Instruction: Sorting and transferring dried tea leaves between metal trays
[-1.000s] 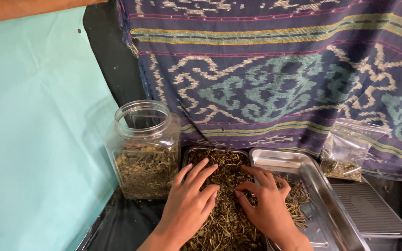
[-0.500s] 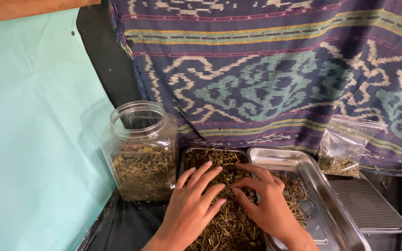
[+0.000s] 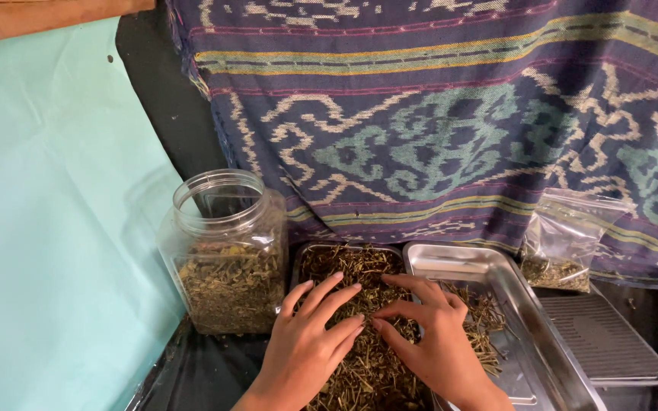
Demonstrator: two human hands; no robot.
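Both hands lie flat on a heap of dry stems (image 3: 359,358) in a dark tray (image 3: 310,255). The left hand (image 3: 306,346) has its fingers spread out on the stems. Its grip is loose and holds nothing. The right hand (image 3: 432,339) bends its fingers a little over the heap, and I cannot tell if it pinches any stems.

To sort the stems well, I think light, slow fingers are best, so thin bits do not snap or spill over the edge.

The stems point every way, with no one line. The dark tray runs long, from the person toward the cloth (image 3: 451,114).

Just right of it sits a shiny tray (image 3: 512,281) with a few stems. A clear jar (image 3: 226,255) with no lid stands just left. A small bag (image 3: 565,240) leans on the cloth.
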